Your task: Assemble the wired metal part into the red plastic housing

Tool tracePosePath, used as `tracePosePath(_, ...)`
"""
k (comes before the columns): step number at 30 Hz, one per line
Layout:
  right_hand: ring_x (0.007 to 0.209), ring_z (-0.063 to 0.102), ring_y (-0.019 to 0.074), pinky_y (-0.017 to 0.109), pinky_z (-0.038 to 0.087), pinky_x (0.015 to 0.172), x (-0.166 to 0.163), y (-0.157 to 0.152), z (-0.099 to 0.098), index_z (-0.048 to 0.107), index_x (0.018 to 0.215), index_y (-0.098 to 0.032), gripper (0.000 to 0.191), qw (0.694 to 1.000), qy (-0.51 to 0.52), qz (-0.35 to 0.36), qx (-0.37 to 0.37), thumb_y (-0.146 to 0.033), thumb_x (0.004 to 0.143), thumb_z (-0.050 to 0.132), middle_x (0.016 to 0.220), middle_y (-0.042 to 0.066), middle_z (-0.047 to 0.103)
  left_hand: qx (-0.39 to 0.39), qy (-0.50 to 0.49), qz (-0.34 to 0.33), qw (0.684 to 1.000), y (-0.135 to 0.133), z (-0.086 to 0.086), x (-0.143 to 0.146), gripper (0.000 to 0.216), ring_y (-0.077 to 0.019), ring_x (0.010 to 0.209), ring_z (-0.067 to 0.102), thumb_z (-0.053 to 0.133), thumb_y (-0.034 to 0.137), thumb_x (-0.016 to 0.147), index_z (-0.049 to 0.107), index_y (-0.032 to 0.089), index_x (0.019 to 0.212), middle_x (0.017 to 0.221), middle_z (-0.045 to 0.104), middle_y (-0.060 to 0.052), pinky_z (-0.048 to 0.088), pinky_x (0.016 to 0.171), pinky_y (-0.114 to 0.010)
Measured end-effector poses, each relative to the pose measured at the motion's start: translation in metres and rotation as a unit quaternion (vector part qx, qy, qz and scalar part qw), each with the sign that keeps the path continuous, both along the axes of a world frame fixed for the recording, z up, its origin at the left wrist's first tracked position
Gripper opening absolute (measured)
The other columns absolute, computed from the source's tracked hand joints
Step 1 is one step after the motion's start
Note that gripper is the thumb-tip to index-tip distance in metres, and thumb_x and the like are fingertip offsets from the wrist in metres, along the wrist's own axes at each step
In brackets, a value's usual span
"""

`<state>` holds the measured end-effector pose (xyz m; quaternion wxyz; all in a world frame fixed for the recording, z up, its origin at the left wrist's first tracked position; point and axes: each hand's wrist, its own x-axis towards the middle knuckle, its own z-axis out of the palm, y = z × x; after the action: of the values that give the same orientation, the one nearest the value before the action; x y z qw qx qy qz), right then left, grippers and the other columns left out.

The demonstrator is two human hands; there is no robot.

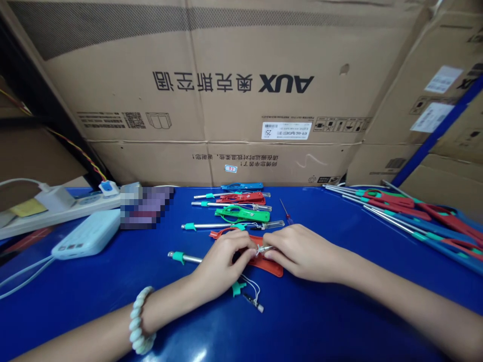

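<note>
My left hand (222, 264) and my right hand (302, 251) meet over a red plastic handle piece (269, 265) lying on the blue table (320, 322). Both pinch a small metal part with thin white wires (264, 249) between their fingertips. A metal rod with a teal cap (181, 258) sticks out to the left from under my left hand. A small teal clip with white wires (245, 291) lies just below my left hand. A pale bead bracelet (141, 322) is on my left wrist.
Behind the hands lie several assembled rods with blue, red and green handles (241, 206). Another pile of rods with red handles (407, 213) lies at the right. A white power bank (86, 234) and power strip (56, 203) sit at left. Cardboard boxes (226, 85) wall off the back.
</note>
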<state>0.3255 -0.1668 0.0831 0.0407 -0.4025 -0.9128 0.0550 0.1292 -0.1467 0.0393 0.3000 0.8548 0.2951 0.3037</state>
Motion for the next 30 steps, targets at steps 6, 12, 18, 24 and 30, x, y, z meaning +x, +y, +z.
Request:
tracePosePath(6, 0.07, 0.063, 0.0183, 0.026, 0.034, 0.058, 0.001, 0.001, -0.004, 0.054, 0.081, -0.017, 0.02, 1.0, 0.004, -0.008, -0.006, -0.024, 0.094, 0.042, 0.08, 0.006, 0.068, -0.015, 0.01, 0.004, 1.0, 0.001, -0.002, 0.001, 0.021, -0.018, 0.078, 0.056, 0.047, 0.015, 0.091, 0.063, 0.016, 0.076, 0.078, 0.062, -0.003, 0.042, 0.074, -0.03)
tracePosePath(12, 0.067, 0.059, 0.016, 0.025, 0.034, 0.058, 0.001, -0.002, -0.009, 0.051, 0.077, -0.017, 0.022, 0.998, 0.041, -0.042, -0.026, -0.026, 0.095, 0.041, 0.077, 0.004, 0.066, 0.04, 0.06, 0.002, 0.997, 0.003, 0.006, -0.002, 0.025, -0.0178, 0.078, 0.053, 0.044, 0.02, 0.095, 0.061, 0.016, 0.078, 0.079, 0.06, -0.003, 0.041, 0.076, -0.03)
tracePosePath(18, 0.063, 0.056, 0.0135, 0.023, 0.033, 0.057, 0.0, -0.004, -0.01, 0.052, 0.078, -0.017, 0.02, 0.996, 0.055, -0.048, -0.047, -0.025, 0.093, 0.043, 0.074, 0.004, 0.064, 0.117, 0.146, -0.026, 0.982, 0.01, 0.011, -0.011, 0.021, -0.0189, 0.083, 0.052, 0.042, 0.014, 0.094, 0.061, 0.015, 0.086, 0.085, 0.057, -0.005, 0.043, 0.076, -0.03)
tracePosePath(24, 0.065, 0.057, 0.015, 0.025, 0.033, 0.058, 0.002, 0.004, -0.01, 0.053, 0.076, -0.016, 0.022, 0.997, 0.046, -0.048, -0.025, -0.026, 0.094, 0.044, 0.075, 0.005, 0.065, 0.115, 0.192, -0.036, 0.974, 0.017, 0.005, -0.014, 0.018, -0.0185, 0.086, 0.053, 0.045, 0.012, 0.092, 0.063, 0.015, 0.09, 0.09, 0.058, -0.005, 0.046, 0.077, -0.029)
tracePosePath(30, 0.067, 0.056, 0.0155, 0.026, 0.036, 0.061, 0.006, 0.009, -0.009, 0.052, 0.075, -0.017, 0.022, 0.998, 0.056, -0.027, -0.019, -0.026, 0.094, 0.046, 0.075, 0.004, 0.062, 0.114, 0.198, -0.041, 0.973, 0.018, 0.002, -0.016, 0.017, -0.0182, 0.087, 0.054, 0.047, 0.013, 0.092, 0.063, 0.015, 0.093, 0.092, 0.057, -0.005, 0.046, 0.077, -0.029)
